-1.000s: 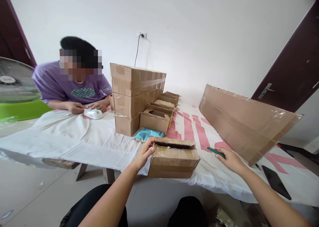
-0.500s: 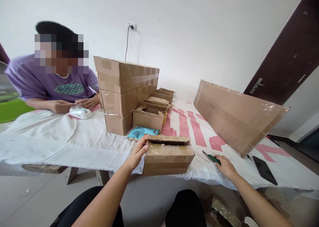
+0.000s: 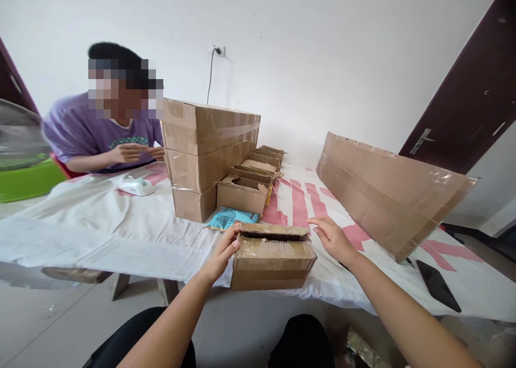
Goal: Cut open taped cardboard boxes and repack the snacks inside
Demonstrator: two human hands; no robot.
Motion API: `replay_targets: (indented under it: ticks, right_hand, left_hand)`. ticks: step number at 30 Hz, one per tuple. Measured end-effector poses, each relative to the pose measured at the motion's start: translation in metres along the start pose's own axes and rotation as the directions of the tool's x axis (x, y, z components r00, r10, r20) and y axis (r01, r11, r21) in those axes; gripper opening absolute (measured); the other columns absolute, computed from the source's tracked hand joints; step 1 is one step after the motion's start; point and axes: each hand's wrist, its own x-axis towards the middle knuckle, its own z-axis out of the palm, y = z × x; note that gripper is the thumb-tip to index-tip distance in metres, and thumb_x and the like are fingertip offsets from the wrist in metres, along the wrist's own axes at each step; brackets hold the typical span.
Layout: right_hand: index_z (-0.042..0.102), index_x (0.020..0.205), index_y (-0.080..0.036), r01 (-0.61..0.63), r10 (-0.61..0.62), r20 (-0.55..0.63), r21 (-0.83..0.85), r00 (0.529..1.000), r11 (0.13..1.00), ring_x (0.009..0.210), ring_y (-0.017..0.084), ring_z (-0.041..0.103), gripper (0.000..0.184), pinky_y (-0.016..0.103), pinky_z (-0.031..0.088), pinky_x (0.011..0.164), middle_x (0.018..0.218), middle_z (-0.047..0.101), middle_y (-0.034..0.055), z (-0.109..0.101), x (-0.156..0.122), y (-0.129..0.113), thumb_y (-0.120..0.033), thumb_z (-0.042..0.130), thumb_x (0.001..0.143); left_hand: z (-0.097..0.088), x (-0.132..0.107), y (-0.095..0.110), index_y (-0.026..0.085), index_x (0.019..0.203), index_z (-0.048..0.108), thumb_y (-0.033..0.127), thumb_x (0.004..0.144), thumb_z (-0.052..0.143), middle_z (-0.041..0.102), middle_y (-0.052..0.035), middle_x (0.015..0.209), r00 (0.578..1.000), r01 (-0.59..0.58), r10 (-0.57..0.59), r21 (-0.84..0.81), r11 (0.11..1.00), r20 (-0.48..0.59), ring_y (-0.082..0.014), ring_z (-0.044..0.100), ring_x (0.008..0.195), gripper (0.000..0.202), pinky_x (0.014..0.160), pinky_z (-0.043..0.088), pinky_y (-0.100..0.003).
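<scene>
No legible text, labels or numbers

The white table cover (image 3: 121, 223) carries large red characters (image 3: 300, 206) right of centre, cut off by boxes and unreadable. The teal packet (image 3: 229, 217) behind the near cardboard box (image 3: 272, 255) shows print too small to read. The purple shirt (image 3: 80, 136) at far left bears a blurred teal chest graphic.
</scene>
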Motion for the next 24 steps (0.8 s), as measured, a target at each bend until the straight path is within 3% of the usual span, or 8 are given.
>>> replay_targets:
  ticks: [3, 6, 12, 16, 20, 24]
  right_hand:
    - [0.065, 0.112, -0.025, 0.147, -0.151, 0.142, 0.036, 0.978, 0.988, 0.109, 0.02, 0.059, 0.038, 0.043, 0.047, 0.097, 0.112, 0.069, 0.0065, 0.001, 0.01, -0.004, -0.013, 0.035, 0.092]
    - [0.067, 0.101, -0.022, 0.156, -0.16, 0.186, 0.038, 0.969, 0.987, 0.099, 0.019, 0.062, 0.03, 0.039, 0.05, 0.09, 0.101, 0.07, 0.0063, 0.001, 0.008, -0.001, -0.013, 0.04, 0.091]
    - [0.062, 0.088, -0.02, 0.014, -0.012, 0.122, -0.016, 0.992, 1.0, 0.086, 0.018, 0.062, 0.018, 0.034, 0.051, 0.08, 0.088, 0.067, 0.0053, 0.001, -0.008, 0.006, -0.018, 0.045, 0.092]
    - [0.061, 0.098, -0.021, -0.025, 0.025, 0.023, 0.013, 0.999, 1.0, 0.089, 0.017, 0.063, 0.02, 0.033, 0.052, 0.082, 0.095, 0.066, 0.0055, 0.003, -0.011, 0.007, -0.02, 0.041, 0.094]
    - [0.06, 0.112, -0.024, 0.117, -0.117, -0.002, 0.008, 0.993, 0.993, 0.102, 0.018, 0.062, 0.03, 0.036, 0.052, 0.09, 0.108, 0.066, 0.0064, 0.006, -0.004, 0.007, -0.016, 0.038, 0.095]
    - [0.065, 0.106, -0.024, 0.228, -0.225, 0.082, -0.018, 0.971, 0.974, 0.097, 0.017, 0.063, 0.033, 0.035, 0.054, 0.085, 0.103, 0.067, 0.006, 0.009, 0.004, 0.007, -0.013, 0.036, 0.094]
  left_hand:
    - [0.0, 0.0, 0.001, 0.02, 0.124, 0.056, 0.056, 0.09, 0.044, 0.055, -0.0113, 0.129, 1.0, -0.013, 0.013, -0.002, 1.0, 0.01, -0.0325, 0.045, 0.122, 0.051, 0.104, 0.036, -0.045]
    - [-0.001, 0.001, 0.002, 0.021, 0.125, 0.055, 0.054, 0.091, 0.044, 0.055, -0.0107, 0.129, 0.999, -0.022, 0.023, -0.01, 1.0, 0.027, -0.0321, 0.044, 0.124, 0.049, 0.102, 0.037, -0.043]
    - [0.0, -0.001, 0.0, 0.022, 0.125, 0.056, 0.054, 0.091, 0.044, 0.054, -0.0097, 0.13, 1.0, -0.027, 0.027, -0.012, 1.0, 0.008, -0.0311, 0.044, 0.124, 0.048, 0.104, 0.034, -0.042]
    - [0.001, -0.001, -0.001, 0.019, 0.123, 0.057, 0.056, 0.09, 0.045, 0.055, -0.0112, 0.129, 1.0, -0.006, 0.005, -0.016, 1.0, -0.018, -0.0319, 0.044, 0.123, 0.051, 0.106, 0.032, -0.043]
    - [0.002, -0.001, -0.003, 0.019, 0.124, 0.056, 0.057, 0.09, 0.044, 0.054, -0.0113, 0.13, 1.0, 0.008, -0.008, -0.02, 1.0, -0.021, -0.0319, 0.045, 0.122, 0.052, 0.107, 0.031, -0.044]
    - [0.001, -0.002, 0.0, 0.02, 0.124, 0.056, 0.055, 0.09, 0.044, 0.054, -0.0105, 0.131, 1.0, 0.003, -0.004, -0.036, 0.999, -0.013, -0.0321, 0.043, 0.124, 0.05, 0.107, 0.03, -0.043]
